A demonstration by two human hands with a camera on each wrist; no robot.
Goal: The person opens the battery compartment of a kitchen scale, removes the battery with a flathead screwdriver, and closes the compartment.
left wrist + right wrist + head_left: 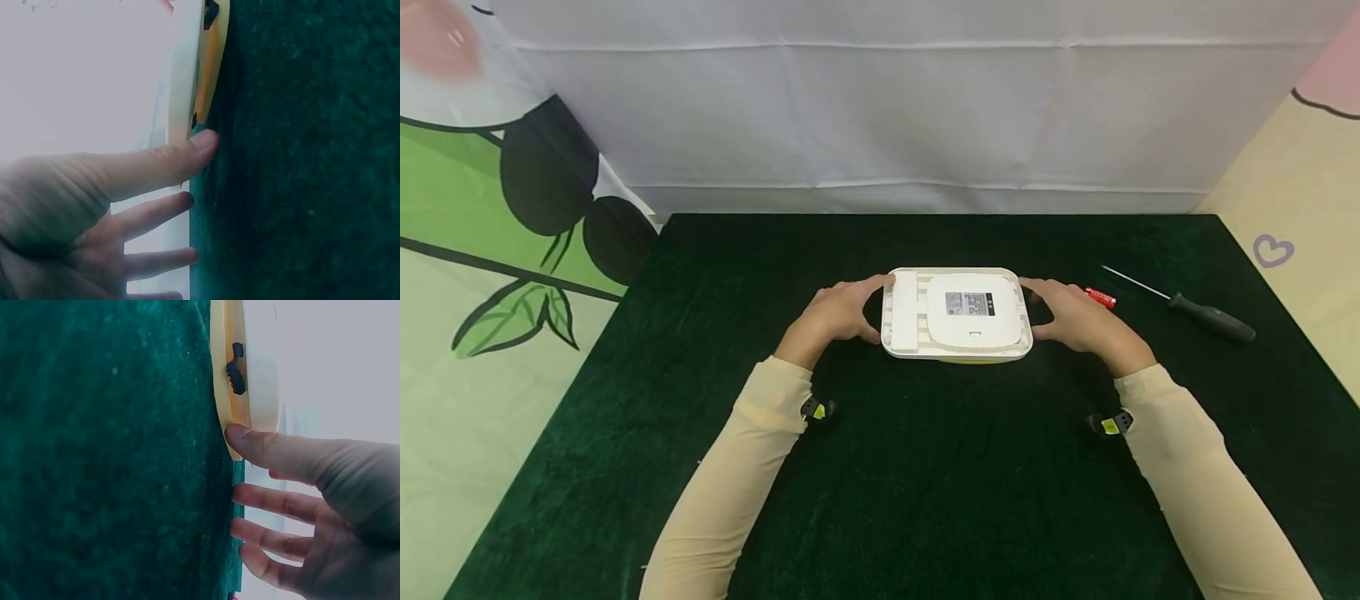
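Observation:
A white plastic device (911, 312) with rounded corners shows its underside, which has a printed label and a raised rounded panel. A yellow layer with black parts shows along its edge in both wrist views. My left hand (844, 312) holds the left short end, forefinger at the far corner and thumb at the near side. At the opposite end, my right hand (1072, 317) holds it in a like way. From the right wrist, the thumb (250, 439) lies against the yellow edge (220, 394), and the other fingers spread below.
Just beyond the right hand lies a small red cylinder (1101, 297) with pale print. A screwdriver (1212, 318) with a dark handle is farther right, its shaft slanting toward the back. Dark green cloth (955, 483) covers the table, and a white curtain (880, 117) hangs behind it.

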